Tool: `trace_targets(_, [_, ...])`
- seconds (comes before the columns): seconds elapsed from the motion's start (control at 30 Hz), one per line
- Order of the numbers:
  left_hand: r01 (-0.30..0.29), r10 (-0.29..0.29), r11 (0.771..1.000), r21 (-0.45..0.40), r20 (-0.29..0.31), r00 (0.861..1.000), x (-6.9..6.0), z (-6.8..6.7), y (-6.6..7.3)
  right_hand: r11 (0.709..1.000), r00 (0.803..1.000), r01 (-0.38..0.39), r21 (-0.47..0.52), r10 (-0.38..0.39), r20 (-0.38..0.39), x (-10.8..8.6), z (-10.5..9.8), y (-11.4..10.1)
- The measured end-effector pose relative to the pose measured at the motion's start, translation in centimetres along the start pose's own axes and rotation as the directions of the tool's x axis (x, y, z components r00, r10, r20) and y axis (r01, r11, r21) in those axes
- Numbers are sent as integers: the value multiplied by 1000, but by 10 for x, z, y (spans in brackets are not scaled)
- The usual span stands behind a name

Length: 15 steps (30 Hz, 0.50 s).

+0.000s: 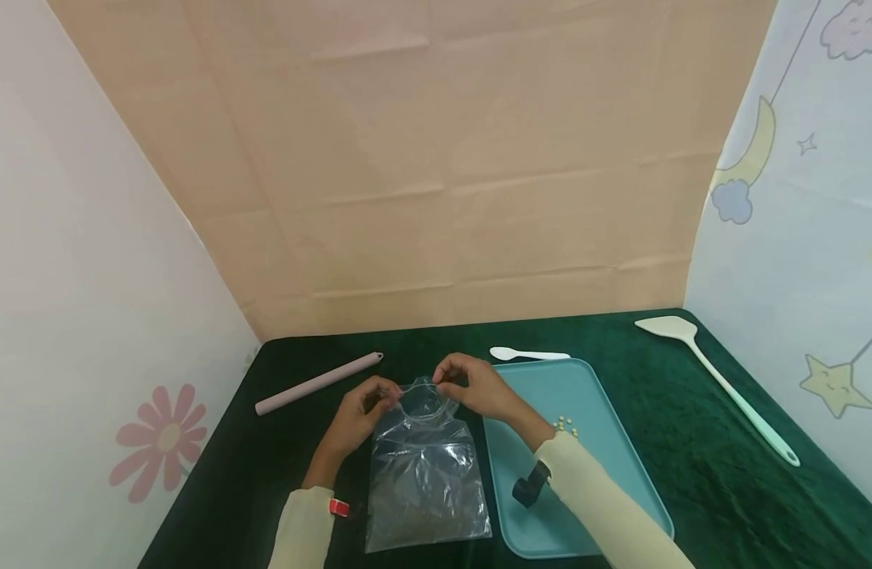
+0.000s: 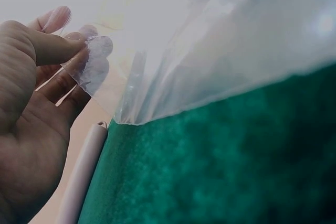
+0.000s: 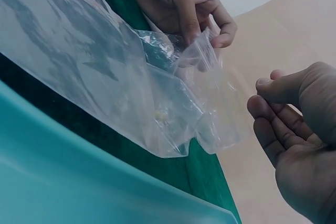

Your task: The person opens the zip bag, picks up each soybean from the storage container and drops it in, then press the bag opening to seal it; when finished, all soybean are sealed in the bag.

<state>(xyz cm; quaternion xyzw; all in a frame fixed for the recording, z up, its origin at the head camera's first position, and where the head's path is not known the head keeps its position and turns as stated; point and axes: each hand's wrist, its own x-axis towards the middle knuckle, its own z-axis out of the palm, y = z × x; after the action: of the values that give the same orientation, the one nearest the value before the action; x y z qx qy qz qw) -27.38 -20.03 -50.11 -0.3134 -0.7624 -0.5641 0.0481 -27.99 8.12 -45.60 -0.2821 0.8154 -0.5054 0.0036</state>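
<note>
A clear zip bag (image 1: pixel 429 482) lies on the dark green cloth, its mouth raised towards me. My left hand (image 1: pixel 359 412) pinches the left side of the mouth between thumb and fingers; in the left wrist view the thin film is between the fingertips of that left hand (image 2: pixel 39 98). My right hand (image 1: pixel 479 387) is at the right side of the mouth. In the right wrist view the right hand (image 3: pixel 299 129) has loosely bent fingers, thumb near the index finger, and a small gap separates it from the bag (image 3: pixel 121 82). A pale yellow spot shows at the bag.
Right of the bag is a blue tray (image 1: pixel 578 387) with several small yellow pieces (image 1: pixel 565 427), partly under my right forearm. A white spoon (image 1: pixel 528 355) lies behind the tray. A pink rod (image 1: pixel 318 383) is at left, a long-handled spatula (image 1: pixel 720 379) at right.
</note>
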Motion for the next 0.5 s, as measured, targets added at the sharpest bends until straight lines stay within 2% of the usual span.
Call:
trace_targets(0.23, [-14,14,1000,-9,19,1000,1,0,-1,998,996,-51,-46,47,-79,-10,-21,3])
trace_targets(0.5, [0,0,1000,-2,23,1000,3,2,-3,994,985,-89,-68,78,-151,-31,-65,14])
